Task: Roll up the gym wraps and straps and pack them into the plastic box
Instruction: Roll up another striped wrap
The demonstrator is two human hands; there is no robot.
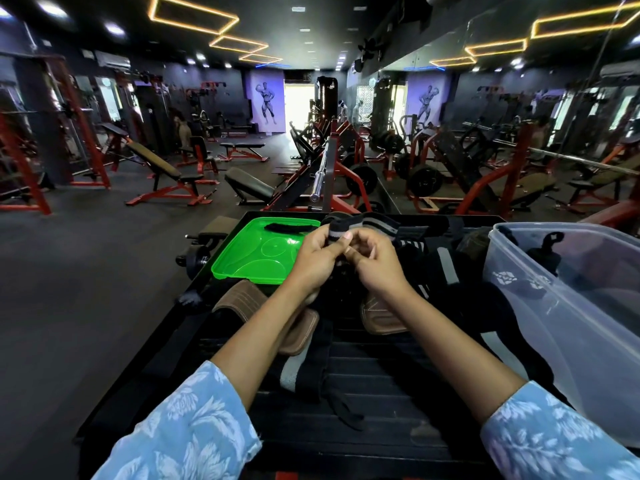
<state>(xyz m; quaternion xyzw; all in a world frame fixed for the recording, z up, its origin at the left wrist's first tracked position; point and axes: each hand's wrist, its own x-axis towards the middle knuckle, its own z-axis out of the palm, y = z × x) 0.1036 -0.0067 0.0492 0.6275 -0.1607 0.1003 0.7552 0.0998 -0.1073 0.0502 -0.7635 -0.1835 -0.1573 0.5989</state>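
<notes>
My left hand [317,259] and my right hand [375,261] meet above the black table [363,403]. Both pinch the rolled end of a black wrap with grey stripes [335,233]. Its free length [381,225] trails away to the right over the far part of the table. A clear plastic box [568,323] stands at the right with a few dark straps [545,258] inside. Brown leather grip pads [242,299] and black-and-grey straps [301,372] lie under my forearms.
The green lid [249,254] lies at the far left of the table with a black strap [289,228] on it. More black and white wraps [440,265] lie piled between my hands and the box. Benches and red racks fill the gym floor beyond.
</notes>
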